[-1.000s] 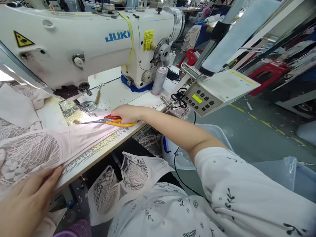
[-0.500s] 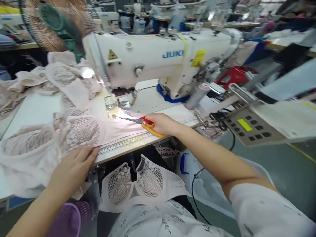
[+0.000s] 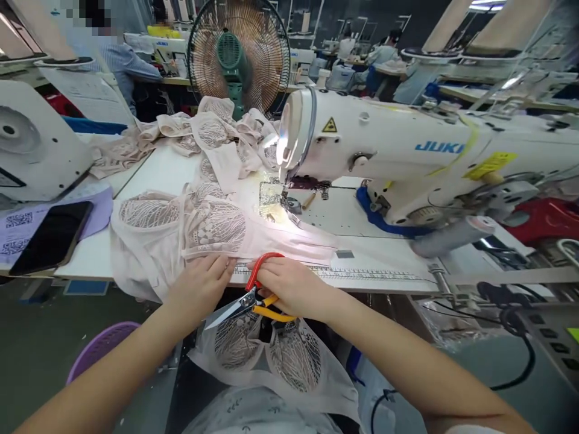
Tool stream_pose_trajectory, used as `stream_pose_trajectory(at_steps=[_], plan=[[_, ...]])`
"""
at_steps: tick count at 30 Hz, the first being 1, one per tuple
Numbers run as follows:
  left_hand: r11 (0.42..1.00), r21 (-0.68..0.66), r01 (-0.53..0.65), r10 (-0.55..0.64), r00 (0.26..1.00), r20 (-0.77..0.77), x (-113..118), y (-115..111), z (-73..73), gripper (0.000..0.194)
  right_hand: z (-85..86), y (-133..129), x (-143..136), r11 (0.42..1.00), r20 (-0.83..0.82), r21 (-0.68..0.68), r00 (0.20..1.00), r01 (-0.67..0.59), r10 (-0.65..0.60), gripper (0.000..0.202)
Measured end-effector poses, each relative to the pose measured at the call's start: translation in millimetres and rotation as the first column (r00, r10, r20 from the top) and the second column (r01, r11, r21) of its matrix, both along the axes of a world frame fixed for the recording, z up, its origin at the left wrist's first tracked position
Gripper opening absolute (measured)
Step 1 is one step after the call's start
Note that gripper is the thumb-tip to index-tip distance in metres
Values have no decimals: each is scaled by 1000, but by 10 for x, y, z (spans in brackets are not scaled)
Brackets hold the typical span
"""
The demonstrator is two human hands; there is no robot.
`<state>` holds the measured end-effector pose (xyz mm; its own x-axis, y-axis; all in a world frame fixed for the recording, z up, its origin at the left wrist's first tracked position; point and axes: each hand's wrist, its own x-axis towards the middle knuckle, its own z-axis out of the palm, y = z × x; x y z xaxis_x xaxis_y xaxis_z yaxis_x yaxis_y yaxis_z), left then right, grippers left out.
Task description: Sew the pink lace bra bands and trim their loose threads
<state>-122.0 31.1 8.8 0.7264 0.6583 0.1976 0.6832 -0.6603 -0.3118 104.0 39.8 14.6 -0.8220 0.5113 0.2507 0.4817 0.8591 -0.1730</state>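
Note:
A pale pink lace bra lies on the sewing table, its wing stretching right below the needle area of the white sewing machine. At the table's front edge my left hand grips the bra's lower edge; its thumb is hidden. Close beside it, my right hand holds scissors with red and yellow handles. Their blades point down and left, over the lap. The right fingertips are by the fabric edge; whether they pinch it I cannot tell. Another lace bra lies across my lap.
More bras are heaped behind, before a green fan. A printed ruler strip runs along the table front. On the left lie a black phone and another machine. A thread cone lies at right; a purple basket stands below.
The view has turned left. My right hand has brought the scissors from near the needle area to the table's front edge, close to my left hand, with the blades now tilted down.

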Motion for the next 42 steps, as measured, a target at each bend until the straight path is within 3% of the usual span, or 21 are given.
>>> stream_pose_trajectory(at_steps=[7,12,16,18,22,26,32,38,42], plan=[[996,-84,-35,40,997,71,-40,46,-19,33,10,90,-207,1000,112,18,994,-4,2,4],[997,-67,37,-17,959,282,-237,51,-217,31,110,77,-264,999,192,-23,981,22,-17,5],[982,-46,-186,187,875,446,-535,9,-305,35,136,75,-273,999,216,-36,976,17,-8,5],[963,-97,-250,267,861,433,-676,20,-256,40,137,67,-275,999,211,-49,977,17,-6,5],[930,-315,-188,292,900,323,-846,127,-76,40,138,42,-285,998,221,-51,975,27,-15,9],[858,-479,-183,356,885,301,-896,325,43,42,128,28,-297,999,252,-38,968,30,-20,8],[841,-535,-79,341,845,411,-965,596,53,49,136,17,-315,996,266,-62,963,69,-50,8],[834,-551,-36,322,843,432,-955,580,34,22,159,6,-319,995,267,-63,962,82,-62,9],[814,-581,-13,302,864,403,-949,574,81,23,159,14,-319,995,271,-61,961,77,-58,8]])
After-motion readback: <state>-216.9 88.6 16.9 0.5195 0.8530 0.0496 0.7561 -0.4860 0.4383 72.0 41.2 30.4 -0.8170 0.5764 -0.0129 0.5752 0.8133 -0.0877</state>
